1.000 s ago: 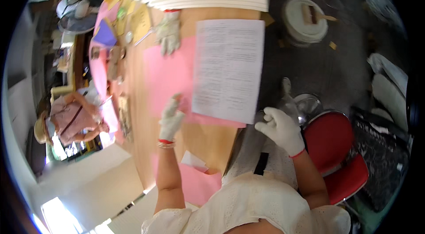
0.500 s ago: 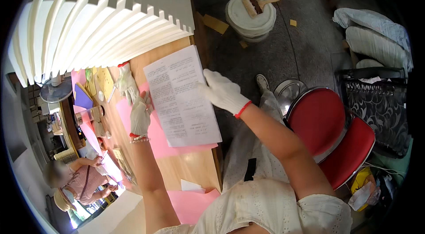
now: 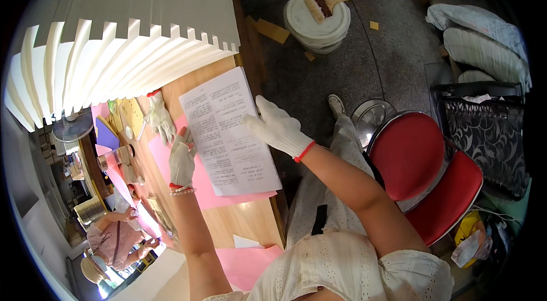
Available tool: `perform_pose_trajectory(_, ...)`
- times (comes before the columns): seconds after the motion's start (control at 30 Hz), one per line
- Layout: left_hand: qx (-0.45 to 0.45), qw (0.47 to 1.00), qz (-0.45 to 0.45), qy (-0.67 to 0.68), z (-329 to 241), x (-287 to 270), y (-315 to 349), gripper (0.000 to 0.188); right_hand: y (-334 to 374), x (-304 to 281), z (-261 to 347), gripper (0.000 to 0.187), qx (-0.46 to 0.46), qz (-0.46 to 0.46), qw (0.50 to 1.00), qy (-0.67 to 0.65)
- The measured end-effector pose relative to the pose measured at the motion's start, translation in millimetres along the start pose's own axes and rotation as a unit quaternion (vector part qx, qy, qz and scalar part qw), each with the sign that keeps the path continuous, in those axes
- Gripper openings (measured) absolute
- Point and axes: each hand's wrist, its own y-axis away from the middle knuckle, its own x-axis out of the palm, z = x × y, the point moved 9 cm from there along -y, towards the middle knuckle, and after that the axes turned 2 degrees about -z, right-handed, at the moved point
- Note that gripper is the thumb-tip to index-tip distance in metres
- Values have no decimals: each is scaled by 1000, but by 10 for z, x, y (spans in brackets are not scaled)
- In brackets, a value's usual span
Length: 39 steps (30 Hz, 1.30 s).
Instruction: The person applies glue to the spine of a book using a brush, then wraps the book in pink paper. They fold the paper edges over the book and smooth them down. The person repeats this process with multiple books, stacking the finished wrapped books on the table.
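A stack of printed white sheets [image 3: 228, 135] lies on pink paper [image 3: 205, 184] on the wooden table. My left hand [image 3: 182, 161], in a white knit glove with bare fingertips showing, is beside the stack's left edge with its fingers apart. From the right, my right hand [image 3: 279, 129], gloved in white with a red cuff, reaches over the stack's edge. Its fingertips rest on the top sheet, and the thumb stands apart from them. Just beyond my left hand lies a loose white glove [image 3: 159, 118] with a red cuff.
Tall fanned white paper stacks [image 3: 131, 67] fill the table's far end. A lidded white bucket [image 3: 313, 27] bearing a wide brush [image 3: 320, 8] stands on the floor. At right is a red chair [image 3: 409, 155]. Across the table, a person [image 3: 114, 241] handles paper.
My right hand has slid left, its fingers farther over the top sheet. The left hand stays beside the stack. The view has shifted slightly, and the person across the table has moved.
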Motion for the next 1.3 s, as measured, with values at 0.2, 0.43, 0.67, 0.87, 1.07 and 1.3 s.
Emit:
perform_pose_trajectory(0.2,17,995,-69,-74,-22,-291,-147,58,-117,-226,-184,46,-22,-32,990,-137)
perform_pose_trajectory(0.43,-9,996,-71,-61,-95,-148,-320,52,-656,-602,132,45,-197,-89,975,-46)
perform_pose_trajectory(0.67,-20,993,-51,-109,-26,-122,-344,49,-830,-517,298,35,-171,-57,981,67)
perform_pose_trajectory(0.87,-7,991,-56,-118,8,-109,-366,47,-903,-498,312,24,-189,-107,973,73)
perform_pose_trajectory(1.07,34,980,-134,-144,-41,-192,-141,54,-915,-425,279,22,-174,-68,980,62)
perform_pose_trajectory(1.3,-78,947,-68,-303,601,-513,871,60,-941,-458,289,18,-219,-109,969,47)
